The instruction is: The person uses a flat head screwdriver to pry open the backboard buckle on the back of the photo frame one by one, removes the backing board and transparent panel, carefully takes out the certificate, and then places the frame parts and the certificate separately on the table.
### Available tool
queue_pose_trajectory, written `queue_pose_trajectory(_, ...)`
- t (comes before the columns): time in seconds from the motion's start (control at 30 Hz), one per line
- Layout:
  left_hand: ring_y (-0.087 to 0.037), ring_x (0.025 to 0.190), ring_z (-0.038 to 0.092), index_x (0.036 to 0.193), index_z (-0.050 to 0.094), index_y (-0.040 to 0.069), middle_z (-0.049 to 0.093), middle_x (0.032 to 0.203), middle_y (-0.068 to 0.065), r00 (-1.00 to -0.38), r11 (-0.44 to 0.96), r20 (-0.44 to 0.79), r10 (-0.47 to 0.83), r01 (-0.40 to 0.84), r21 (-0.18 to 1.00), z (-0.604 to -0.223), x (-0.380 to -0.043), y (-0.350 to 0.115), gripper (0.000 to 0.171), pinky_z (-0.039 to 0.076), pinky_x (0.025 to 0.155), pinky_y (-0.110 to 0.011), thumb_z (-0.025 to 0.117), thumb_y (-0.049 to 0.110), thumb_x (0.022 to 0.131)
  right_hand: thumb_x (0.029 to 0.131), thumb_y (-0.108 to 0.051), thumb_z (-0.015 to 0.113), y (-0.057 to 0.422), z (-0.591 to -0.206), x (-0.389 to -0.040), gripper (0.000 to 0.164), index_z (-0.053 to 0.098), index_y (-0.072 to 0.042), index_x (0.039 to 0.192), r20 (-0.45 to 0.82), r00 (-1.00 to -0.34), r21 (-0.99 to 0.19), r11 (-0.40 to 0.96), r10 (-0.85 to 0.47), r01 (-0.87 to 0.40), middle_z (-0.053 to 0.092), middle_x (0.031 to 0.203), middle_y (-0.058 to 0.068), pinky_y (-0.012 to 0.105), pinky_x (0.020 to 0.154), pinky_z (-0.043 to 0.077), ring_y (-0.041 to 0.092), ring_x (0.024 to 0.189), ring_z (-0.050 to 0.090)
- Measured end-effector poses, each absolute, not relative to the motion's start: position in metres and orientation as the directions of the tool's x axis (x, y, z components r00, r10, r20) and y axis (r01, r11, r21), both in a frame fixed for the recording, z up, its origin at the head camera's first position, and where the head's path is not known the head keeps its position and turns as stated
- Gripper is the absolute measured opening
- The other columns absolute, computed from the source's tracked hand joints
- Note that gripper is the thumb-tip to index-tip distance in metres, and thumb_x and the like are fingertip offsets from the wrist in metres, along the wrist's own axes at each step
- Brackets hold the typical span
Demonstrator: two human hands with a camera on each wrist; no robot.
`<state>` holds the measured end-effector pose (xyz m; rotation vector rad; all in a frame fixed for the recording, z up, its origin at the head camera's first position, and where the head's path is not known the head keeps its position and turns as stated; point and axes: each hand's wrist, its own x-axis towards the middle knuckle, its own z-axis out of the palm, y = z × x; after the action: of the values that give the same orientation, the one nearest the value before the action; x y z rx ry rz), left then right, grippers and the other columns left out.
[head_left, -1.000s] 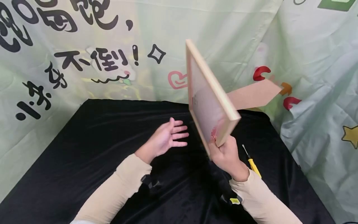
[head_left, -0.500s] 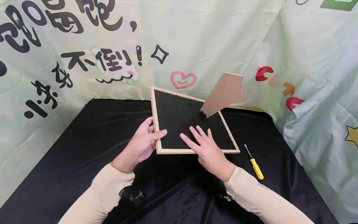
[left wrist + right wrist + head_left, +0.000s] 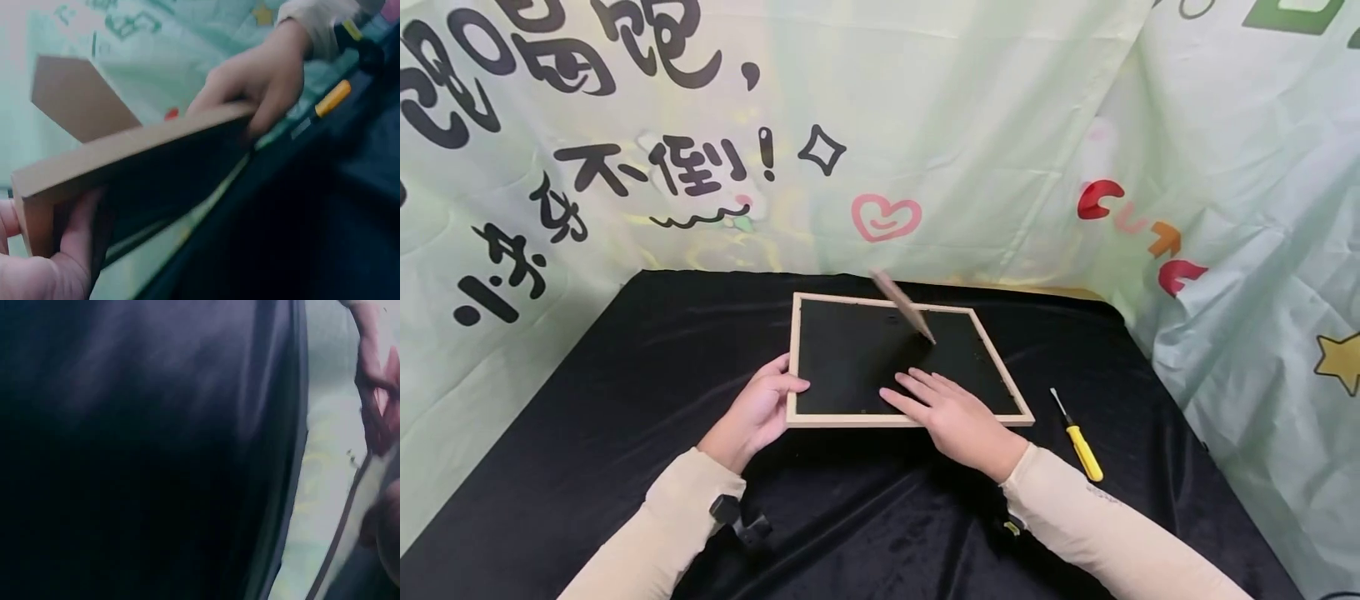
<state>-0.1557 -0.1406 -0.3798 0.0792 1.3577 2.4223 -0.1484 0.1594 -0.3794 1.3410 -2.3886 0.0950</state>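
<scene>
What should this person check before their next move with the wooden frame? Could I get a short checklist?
1. Left hand has hold of the wooden frame: ok, it grips the left edge.
2. Right hand steadies the near side: ok, its fingers lie on the black back.
3. Stand folded flat: not ok, it sticks up from the back.
4. Screwdriver out of the way: ok, it lies on the black cloth, apart from the frame.
5. Frame's other side unmarked: cannot tell, too dark and blurred in the left wrist view.
</scene>
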Motion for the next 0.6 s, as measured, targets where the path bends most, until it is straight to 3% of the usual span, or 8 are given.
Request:
queue_pose_trajectory(0.37,-0.025,0.109,0.061,0.150,0.009,-0.003,0.059,0.123,-0.012,-0.893,-0.464,-0.156,0.422,-0.361,0.809,-0.412,-0.170,-0.176,0.066,0.049,0.092,-0.048,0.033,-0.015,0.090,0.071,0.010,0.065,0.199,-0.402,-0.163,0.066,0.058,-0.008,0.134,0.267,-0.430,-0.014,0.443,-0.862,-0.896,0.056,0.134,0.017,0.043,0.098,0.046,0.032,0.124,0.052)
queue_pose_trajectory(0.6,-0.028,0.112,0.060,0.146,0.016,-0.012,0.044,0.139,-0.031,-0.897,-0.175,-0.262,0.356,-0.340,0.924,-0.418,-0.179,-0.179,0.060,0.049,0.093,-0.047,0.043,-0.014,0.092,0.078,0.005,0.070,0.199,-0.404,-0.166,0.060,0.057,-0.005,0.135,0.162,-0.452,-0.050,0.450,-0.877,-0.892,0.054,0.136,0.019,0.043,0.098,0.046,0.035,0.126,0.049)
